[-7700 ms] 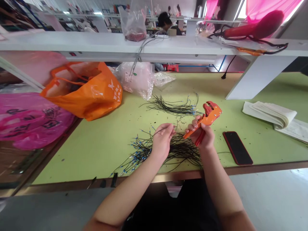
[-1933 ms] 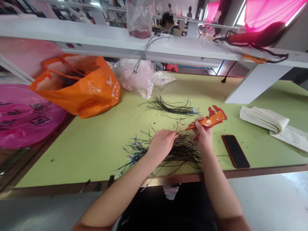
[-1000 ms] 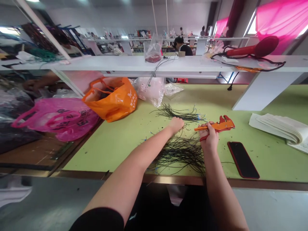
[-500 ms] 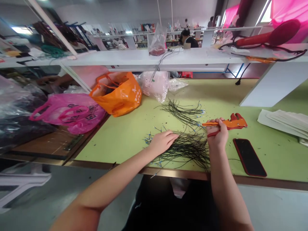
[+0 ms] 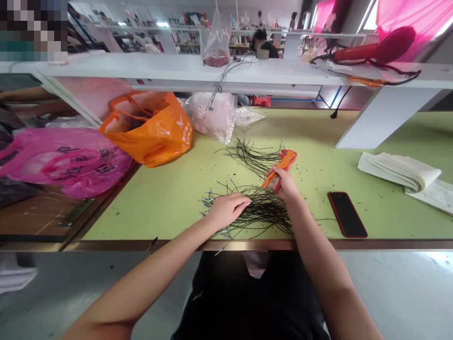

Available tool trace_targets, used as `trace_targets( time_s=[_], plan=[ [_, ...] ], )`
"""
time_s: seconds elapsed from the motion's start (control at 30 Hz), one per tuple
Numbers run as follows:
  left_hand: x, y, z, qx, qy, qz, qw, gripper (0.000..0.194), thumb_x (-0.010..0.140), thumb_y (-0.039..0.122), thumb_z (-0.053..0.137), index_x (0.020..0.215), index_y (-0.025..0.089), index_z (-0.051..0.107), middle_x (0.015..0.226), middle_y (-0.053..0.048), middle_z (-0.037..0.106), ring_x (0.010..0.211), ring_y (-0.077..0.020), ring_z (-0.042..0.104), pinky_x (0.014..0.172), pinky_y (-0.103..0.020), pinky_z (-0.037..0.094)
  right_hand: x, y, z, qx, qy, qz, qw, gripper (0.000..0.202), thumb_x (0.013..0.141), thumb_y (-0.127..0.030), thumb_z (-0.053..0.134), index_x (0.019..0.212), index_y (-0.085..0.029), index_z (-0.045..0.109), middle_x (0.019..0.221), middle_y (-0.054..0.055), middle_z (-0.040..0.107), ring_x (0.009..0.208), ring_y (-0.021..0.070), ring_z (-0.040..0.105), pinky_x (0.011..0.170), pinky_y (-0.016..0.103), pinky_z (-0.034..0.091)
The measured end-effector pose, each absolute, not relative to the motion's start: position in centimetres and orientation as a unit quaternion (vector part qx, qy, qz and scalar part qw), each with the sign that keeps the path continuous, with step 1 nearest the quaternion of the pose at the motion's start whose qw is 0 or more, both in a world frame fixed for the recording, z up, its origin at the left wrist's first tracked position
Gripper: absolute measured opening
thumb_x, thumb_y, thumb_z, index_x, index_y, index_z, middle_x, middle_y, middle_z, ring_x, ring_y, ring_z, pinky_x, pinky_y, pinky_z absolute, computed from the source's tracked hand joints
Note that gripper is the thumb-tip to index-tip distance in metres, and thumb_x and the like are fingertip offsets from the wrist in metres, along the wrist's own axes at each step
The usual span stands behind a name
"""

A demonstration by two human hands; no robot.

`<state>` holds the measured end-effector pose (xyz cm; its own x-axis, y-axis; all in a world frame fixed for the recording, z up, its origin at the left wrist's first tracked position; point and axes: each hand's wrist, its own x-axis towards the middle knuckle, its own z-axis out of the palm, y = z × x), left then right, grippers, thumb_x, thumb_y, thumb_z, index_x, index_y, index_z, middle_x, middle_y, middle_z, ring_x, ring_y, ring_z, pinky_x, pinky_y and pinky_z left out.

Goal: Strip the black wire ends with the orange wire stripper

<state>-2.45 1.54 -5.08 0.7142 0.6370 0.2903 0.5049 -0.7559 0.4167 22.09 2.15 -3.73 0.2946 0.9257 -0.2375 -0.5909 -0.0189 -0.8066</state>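
My right hand (image 5: 283,184) is wrapped round the handles of an orange and red hand tool (image 5: 286,160), whose head points up and away. It is over the right part of a large pile of thin black wires (image 5: 269,212) near the table's front edge. On the pile's left part lies my left hand (image 5: 229,208), thumb and fingers together; what they pinch, if anything, is too small to make out. Blue-tipped ends show to its left. Farther back is a smaller bundle of black wires (image 5: 244,153).
A black phone with a red rim (image 5: 347,214) and folded white sheets (image 5: 399,170) lie right. An orange bag (image 5: 155,132), a pink bag (image 5: 71,163) and clear plastic bags (image 5: 212,111) stand left and behind. A white shelf (image 5: 141,68) crosses the back, with a red brush-like object (image 5: 375,49).
My right hand has moved left with the tool, now over the wires, and the tool's head has turned from pointing right to pointing away. The whole view has shifted; my left hand stays on the pile.
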Motion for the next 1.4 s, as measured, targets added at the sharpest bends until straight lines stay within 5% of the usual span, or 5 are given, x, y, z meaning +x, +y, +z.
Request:
trace_targets(
  time_s=[0.1, 0.4, 0.77, 1.13, 1.4],
  plan=[
    [-1.9, 1.3, -4.9, 0.913, 0.305, 0.245, 0.118, 0.033, 0.107, 0.038, 0.048, 0.110, 0.027, 0.079, 0.095, -0.002, 0.078, 0.079, -0.0164, 0.073, 0.071, -0.026, 0.053, 20.9, 4.4, -3.9, -0.510, -0.209, 0.551, 0.627, 0.029, 0.073, -0.030, 0.081, 0.094, -0.022, 0.063, 0.074, -0.002, 0.069, 0.073, 0.0204, 0.072, 0.056, 0.027, 0.053],
    [-4.5, 0.3, -3.2, 0.905, 0.258, 0.317, 0.119, 0.030, 0.107, 0.034, 0.050, 0.107, 0.026, 0.078, 0.087, -0.002, 0.076, 0.074, -0.0145, 0.070, 0.068, -0.025, 0.050, 24.3, 7.5, -3.5, -0.536, -0.241, 0.450, 0.673, 0.022, 0.074, -0.025, 0.079, 0.088, -0.022, 0.063, 0.071, -0.005, 0.069, 0.071, 0.0146, 0.071, 0.065, 0.024, 0.053],
    [-6.1, 1.4, -4.1, 0.926, 0.305, 0.202, 0.087, 0.032, 0.104, 0.035, 0.050, 0.106, 0.025, 0.080, 0.109, -0.007, 0.078, 0.101, -0.0271, 0.067, 0.091, -0.044, 0.051, 28.7, 5.2, -2.9, -0.501, -0.178, 0.437, 0.725, 0.019, 0.080, -0.027, 0.074, 0.091, -0.023, 0.060, 0.072, -0.004, 0.067, 0.074, 0.0177, 0.073, 0.060, 0.029, 0.059],
    [7.1, 12.8, -3.2, 0.944, 0.326, 0.052, 0.006, 0.036, 0.096, 0.017, 0.054, 0.128, 0.018, 0.072, 0.128, -0.012, 0.071, 0.119, -0.0294, 0.063, 0.098, -0.042, 0.051, 29.9, 2.9, -3.3, -0.347, -0.060, 0.390, 0.851, 0.016, 0.078, -0.018, 0.065, 0.091, -0.024, 0.058, 0.075, -0.007, 0.064, 0.082, 0.0149, 0.074, 0.075, 0.030, 0.059],
    [12.0, 17.7, -4.7, 0.949, 0.313, -0.008, -0.023, 0.029, 0.098, 0.022, 0.051, 0.104, 0.017, 0.079, 0.108, -0.014, 0.076, 0.107, -0.0277, 0.069, 0.097, -0.039, 0.050, 30.8, 2.0, -3.2, -0.315, 0.001, 0.383, 0.869, 0.015, 0.079, -0.019, 0.061, 0.092, -0.025, 0.056, 0.078, -0.006, 0.064, 0.084, 0.0146, 0.073, 0.076, 0.029, 0.058]
  ],
)
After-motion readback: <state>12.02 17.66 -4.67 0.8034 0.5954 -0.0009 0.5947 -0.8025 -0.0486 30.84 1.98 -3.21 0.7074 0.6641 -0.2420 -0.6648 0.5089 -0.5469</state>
